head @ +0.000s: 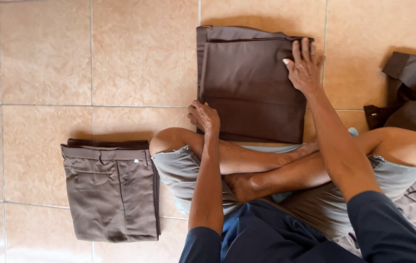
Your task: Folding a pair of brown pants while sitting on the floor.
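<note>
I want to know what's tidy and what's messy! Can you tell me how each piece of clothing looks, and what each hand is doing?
Dark brown garment: folded flat on the tiled floor, both hands on it.
Folded trousers: neat stack, untouched.
Rumpled brown clothes: unfolded heap.
Left hand: curled, gripping the garment's near edge.
Right hand: fingers spread, pressing the garment's far corner.

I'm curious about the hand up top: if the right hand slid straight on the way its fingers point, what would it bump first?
The right hand would probably pass the brown garment's far edge, then meet only bare floor tile.
</note>
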